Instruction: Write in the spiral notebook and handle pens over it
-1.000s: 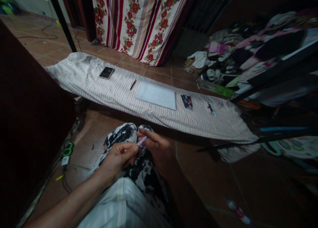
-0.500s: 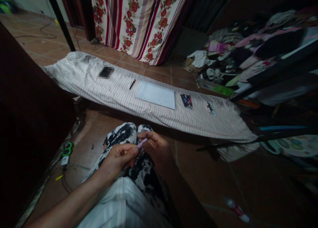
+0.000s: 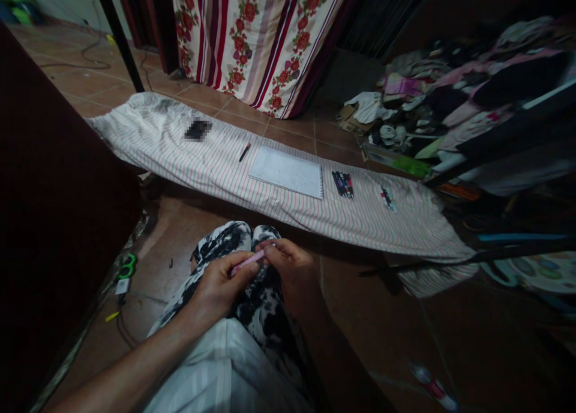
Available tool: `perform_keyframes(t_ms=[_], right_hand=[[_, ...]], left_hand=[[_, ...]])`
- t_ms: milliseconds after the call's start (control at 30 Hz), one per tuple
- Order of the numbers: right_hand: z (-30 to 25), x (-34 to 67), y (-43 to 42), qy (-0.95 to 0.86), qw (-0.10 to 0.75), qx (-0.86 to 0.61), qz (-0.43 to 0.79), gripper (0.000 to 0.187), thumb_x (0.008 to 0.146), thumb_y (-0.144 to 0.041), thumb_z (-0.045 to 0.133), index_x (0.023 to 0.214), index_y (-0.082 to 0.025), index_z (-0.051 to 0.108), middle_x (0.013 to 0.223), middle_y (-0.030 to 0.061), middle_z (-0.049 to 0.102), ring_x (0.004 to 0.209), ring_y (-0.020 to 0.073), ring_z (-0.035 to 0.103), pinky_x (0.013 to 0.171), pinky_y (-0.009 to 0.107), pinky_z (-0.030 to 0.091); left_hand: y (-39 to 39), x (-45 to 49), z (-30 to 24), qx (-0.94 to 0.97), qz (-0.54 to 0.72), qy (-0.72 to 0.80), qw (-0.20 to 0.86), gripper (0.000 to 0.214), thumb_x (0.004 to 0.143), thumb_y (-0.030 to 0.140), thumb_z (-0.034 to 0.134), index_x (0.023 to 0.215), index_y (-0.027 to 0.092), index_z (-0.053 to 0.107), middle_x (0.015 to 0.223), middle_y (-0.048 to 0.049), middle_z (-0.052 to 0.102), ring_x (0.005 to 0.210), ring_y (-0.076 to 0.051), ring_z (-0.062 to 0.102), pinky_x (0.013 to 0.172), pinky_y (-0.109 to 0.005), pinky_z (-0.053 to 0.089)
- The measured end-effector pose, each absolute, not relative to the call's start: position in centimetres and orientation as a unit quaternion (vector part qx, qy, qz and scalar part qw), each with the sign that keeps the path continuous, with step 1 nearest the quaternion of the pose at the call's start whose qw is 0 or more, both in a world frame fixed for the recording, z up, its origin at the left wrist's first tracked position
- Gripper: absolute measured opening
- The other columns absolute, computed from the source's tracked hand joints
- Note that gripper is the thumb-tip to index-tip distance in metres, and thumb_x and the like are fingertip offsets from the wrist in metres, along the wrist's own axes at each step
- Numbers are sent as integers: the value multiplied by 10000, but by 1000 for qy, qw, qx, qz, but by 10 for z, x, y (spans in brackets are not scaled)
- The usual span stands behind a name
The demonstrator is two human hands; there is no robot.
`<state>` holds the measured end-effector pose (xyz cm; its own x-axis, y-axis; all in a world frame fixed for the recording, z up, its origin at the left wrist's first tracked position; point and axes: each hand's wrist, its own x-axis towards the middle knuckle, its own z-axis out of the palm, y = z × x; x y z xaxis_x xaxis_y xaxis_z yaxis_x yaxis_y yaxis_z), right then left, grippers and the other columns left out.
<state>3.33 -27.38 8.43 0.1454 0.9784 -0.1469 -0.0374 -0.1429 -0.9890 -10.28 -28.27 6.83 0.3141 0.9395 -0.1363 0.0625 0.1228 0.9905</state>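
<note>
Over my lap, above black-and-white patterned trousers, my left hand (image 3: 220,284) and my right hand (image 3: 290,269) both pinch a thin pink pen (image 3: 249,261). The left fingers close round its near end, the right fingertips round its far end. Beyond my knees a striped cloth (image 3: 216,167) lies across the floor. On it rest a spiral notebook (image 3: 287,171), a dark pen (image 3: 244,152), a bundle of pens (image 3: 342,183), a small marker (image 3: 387,198) and a phone (image 3: 198,129).
A dark cabinet side (image 3: 54,209) stands at my left, with green-handled scissors (image 3: 126,266) and cables on the tiles beside it. A floral striped curtain (image 3: 256,35) hangs at the back. Piled clothes (image 3: 450,95) and dark bars fill the right. A small bottle (image 3: 432,386) lies at the lower right.
The pink pen now lies flatter and more of it shows between my hands, which have drawn slightly apart. The view has shifted a little to the left.
</note>
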Motion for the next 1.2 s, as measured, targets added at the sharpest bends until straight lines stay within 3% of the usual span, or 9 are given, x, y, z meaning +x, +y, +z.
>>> perform_keyframes(t_ms=[100,200,500,900,1200], right_hand=[[84,37,-271,-391,528,-562,502,157,656,-340,666,732,-206,695,777,29,712,700,166,635,620,259,493],[84,43,-269,-370,534,-564,509,211,648,-360,675,768,-188,695,779,45,715,681,163,635,584,253,483],[82,50,-271,-356,548,-552,518,301,657,-378,678,869,-165,686,837,66,718,638,125,616,566,227,467],[72,51,-270,-336,567,-544,520,308,655,-345,681,906,-168,655,853,64,714,749,167,645,600,246,497],[70,50,-270,-305,584,-544,520,273,619,-315,715,839,-167,651,813,55,715,687,145,647,536,213,505]], left_hand=[[-285,-106,70,560,362,433,607,428,791,380,543,1173,188,538,894,-33,626,761,-156,536,667,-236,396],[-287,-111,71,543,371,428,620,500,790,304,543,1266,200,429,990,-57,624,840,-169,557,760,-268,417],[-286,-117,67,562,335,461,599,292,798,261,494,1055,148,573,921,-67,631,757,-161,551,640,-237,426],[-287,-105,63,518,352,471,621,324,737,375,590,948,130,622,686,2,543,607,-107,471,532,-194,363],[-282,-99,59,448,378,504,634,300,650,379,635,778,109,607,539,56,422,471,-59,343,425,-178,232]])
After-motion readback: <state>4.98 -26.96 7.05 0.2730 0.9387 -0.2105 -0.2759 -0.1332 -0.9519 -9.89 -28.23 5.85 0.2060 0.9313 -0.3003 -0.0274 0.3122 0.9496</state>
